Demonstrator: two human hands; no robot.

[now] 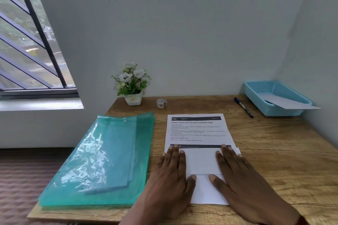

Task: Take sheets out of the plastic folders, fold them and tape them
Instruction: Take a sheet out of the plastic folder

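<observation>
Both forearms reach in from the near edge, angled slightly toward each other. The left hand (171, 171) lies palm-down and flat, its fingers straight, close together and pointing away from the body. The right hand (236, 171) mirrors it, also palm-down with straight fingers, fanned a little wider. The hands sit side by side and level. Each thumb stretches inward toward the other, with the tips near but apart.
</observation>
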